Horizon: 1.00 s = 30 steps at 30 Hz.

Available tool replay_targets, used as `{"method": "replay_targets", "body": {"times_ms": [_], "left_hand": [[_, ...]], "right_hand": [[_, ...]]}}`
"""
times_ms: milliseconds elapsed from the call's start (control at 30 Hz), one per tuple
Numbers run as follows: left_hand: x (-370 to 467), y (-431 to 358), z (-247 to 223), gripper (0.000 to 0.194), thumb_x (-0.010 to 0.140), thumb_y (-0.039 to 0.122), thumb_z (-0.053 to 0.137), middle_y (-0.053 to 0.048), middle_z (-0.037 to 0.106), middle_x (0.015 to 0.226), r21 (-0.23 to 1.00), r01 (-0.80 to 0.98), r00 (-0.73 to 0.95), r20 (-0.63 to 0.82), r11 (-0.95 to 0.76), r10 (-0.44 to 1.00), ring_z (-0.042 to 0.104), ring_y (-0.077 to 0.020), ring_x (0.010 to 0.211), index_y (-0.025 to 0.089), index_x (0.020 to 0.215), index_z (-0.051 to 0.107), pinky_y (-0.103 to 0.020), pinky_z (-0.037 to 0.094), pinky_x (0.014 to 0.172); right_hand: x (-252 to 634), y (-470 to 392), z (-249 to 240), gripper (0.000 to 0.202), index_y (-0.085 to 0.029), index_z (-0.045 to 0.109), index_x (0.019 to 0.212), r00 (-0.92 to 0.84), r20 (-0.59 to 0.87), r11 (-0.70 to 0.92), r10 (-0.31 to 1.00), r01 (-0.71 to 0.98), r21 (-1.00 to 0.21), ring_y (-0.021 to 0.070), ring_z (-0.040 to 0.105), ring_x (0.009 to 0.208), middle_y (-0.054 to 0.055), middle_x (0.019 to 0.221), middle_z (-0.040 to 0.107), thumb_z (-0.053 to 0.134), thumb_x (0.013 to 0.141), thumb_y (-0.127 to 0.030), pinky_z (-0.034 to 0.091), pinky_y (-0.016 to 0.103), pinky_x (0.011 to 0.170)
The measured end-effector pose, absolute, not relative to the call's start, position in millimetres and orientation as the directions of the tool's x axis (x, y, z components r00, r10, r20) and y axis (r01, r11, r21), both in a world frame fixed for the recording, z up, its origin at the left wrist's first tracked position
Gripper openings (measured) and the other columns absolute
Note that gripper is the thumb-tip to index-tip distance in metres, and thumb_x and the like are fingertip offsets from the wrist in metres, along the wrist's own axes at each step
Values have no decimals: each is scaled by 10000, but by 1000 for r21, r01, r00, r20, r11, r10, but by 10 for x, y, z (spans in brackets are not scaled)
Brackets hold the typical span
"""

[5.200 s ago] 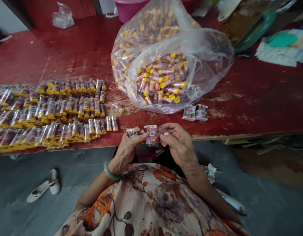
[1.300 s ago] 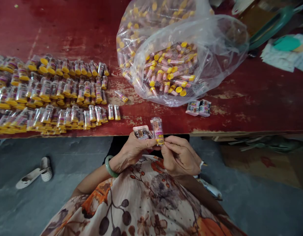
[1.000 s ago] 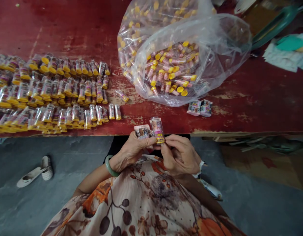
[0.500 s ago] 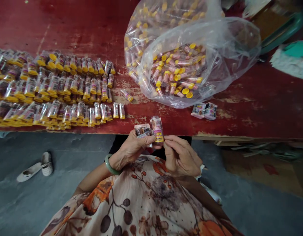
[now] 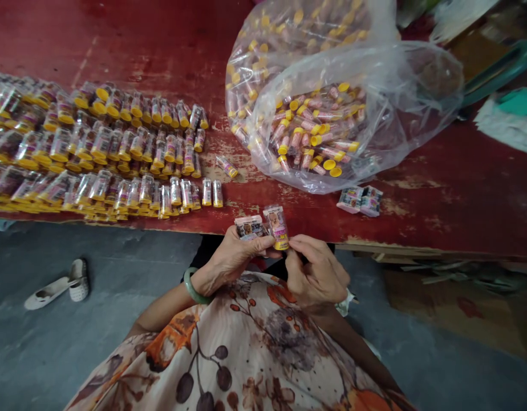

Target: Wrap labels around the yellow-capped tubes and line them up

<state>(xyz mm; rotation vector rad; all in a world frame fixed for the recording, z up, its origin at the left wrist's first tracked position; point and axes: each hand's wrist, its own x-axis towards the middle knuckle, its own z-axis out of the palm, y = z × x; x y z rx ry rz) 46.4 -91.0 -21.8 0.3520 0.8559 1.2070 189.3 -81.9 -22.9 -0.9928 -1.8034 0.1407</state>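
Observation:
My left hand (image 5: 242, 251) is closed around a small stack of printed labels (image 5: 248, 227), its thumb lying across them and reaching the small tube. That clear tube (image 5: 276, 227), with a yellow cap and a printed label on it, stands out between my two hands. The thumb and fingers of my right hand (image 5: 317, 271) pinch at the tube's lower right side, by the cap. On the table beyond, a large clear plastic bag (image 5: 400, 137) gapes, full of yellow-capped tubes with pink contents (image 5: 310, 125).
Rows of labelled tubes (image 5: 101, 142) are piled on the red table (image 5: 161, 28) at the left. A single tube (image 5: 226, 166) lies apart. Two label stacks (image 5: 360, 201) sit right of centre. White shoes (image 5: 78, 279) lie on the floor; a cloth (image 5: 509, 120) is at far right.
The view has shifted slightly. The tube has turned a little between my hands, so the print on its label faces up more fully. Both hands keep their hold.

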Motion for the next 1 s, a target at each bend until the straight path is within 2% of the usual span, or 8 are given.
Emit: {"method": "replay_targets", "body": {"times_ms": [167,267,367,433,533,633,833,1000], "left_hand": [[410,-937,-203,348,606,358,858,-68,699,754,689,-627,57,-425,364,903,644,-157,618,119,809,707,-256,541,559],[149,-928,-172,349,610,376,849,-53,685,769,809,-531,-152,-385,254,910,612,-142,616,127,805,701,-261,537,553],[-336,-921,-86,384,590,389,848,-32,667,757,950,-271,-423,-263,156,867,575,-133,601,143,844,697,-244,489,519],[-708,-921,-4,374,604,402,823,-21,649,718,984,-15,-532,-158,177,832,557,-136,598,144,843,697,-246,460,531],[-1178,-914,106,267,671,365,747,1,621,683,862,411,-630,33,296,776,554,-149,671,145,812,697,-254,443,631],[-1463,-861,158,197,713,331,679,27,536,606,644,639,-645,150,421,749,514,-137,666,134,724,672,-243,390,644],[-1731,-510,250,237,733,314,639,27,386,539,516,721,-649,267,463,713,424,-124,602,149,585,554,-260,318,598],[-1796,-29,249,268,738,282,649,-29,464,587,354,749,-645,196,560,739,490,-186,669,184,551,484,-305,340,644]], "right_hand": [[1893,-798,-242,274,-189,662,963,-240,704,699,668,528,-482,160,686,756,42,866,696,613,768,-3,574,278,690],[1914,-767,-293,241,-179,656,916,-290,679,710,674,505,-490,161,680,764,47,871,688,598,771,5,566,277,696],[1950,-738,-357,230,-169,649,896,-287,678,713,677,484,-507,149,672,739,40,857,683,602,771,18,559,268,694],[1974,-721,-399,221,-168,645,885,-284,680,714,676,481,-509,141,668,723,32,840,679,597,778,20,556,262,695],[1994,-697,-451,208,-162,641,876,-293,669,712,683,471,-520,137,666,714,32,829,674,592,786,20,556,254,694],[1995,-678,-475,203,-164,638,876,-303,669,720,678,457,-522,136,667,705,31,831,674,588,792,14,558,248,682],[1971,-631,-498,222,-181,643,885,-340,681,751,648,435,-497,148,676,677,22,817,681,582,789,10,568,267,664],[1962,-641,-572,219,-189,637,883,-371,665,756,648,418,-504,161,676,685,29,817,676,575,795,2,571,287,663]]}}
